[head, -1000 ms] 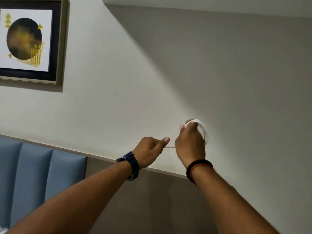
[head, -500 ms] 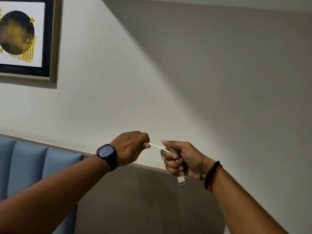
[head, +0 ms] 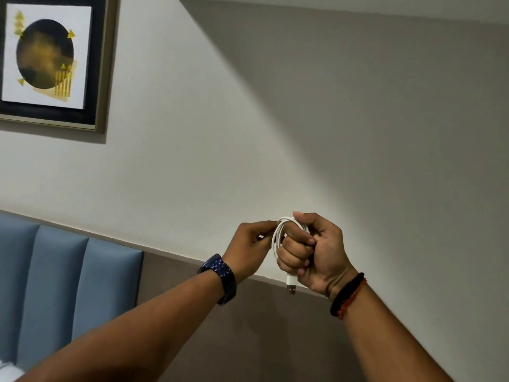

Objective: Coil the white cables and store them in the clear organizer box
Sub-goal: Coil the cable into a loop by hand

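Note:
A white cable is wound in loops around the fingers of my right hand, which is closed into a fist on it. Its USB plug hangs down below that fist. My left hand, with a dark watch on the wrist, pinches the cable at the top of the loops, right beside the right hand. Both hands are held up in front of the wall. The clear organizer box is not in view.
A framed picture hangs on the pale wall at the upper left. A blue padded headboard runs along the lower left, next to a brown panel. Something white shows at the bottom left corner.
My left hand has come in close to the right hand, and the straight stretch of cable between them is gone. More cable is looped around my right fingers.

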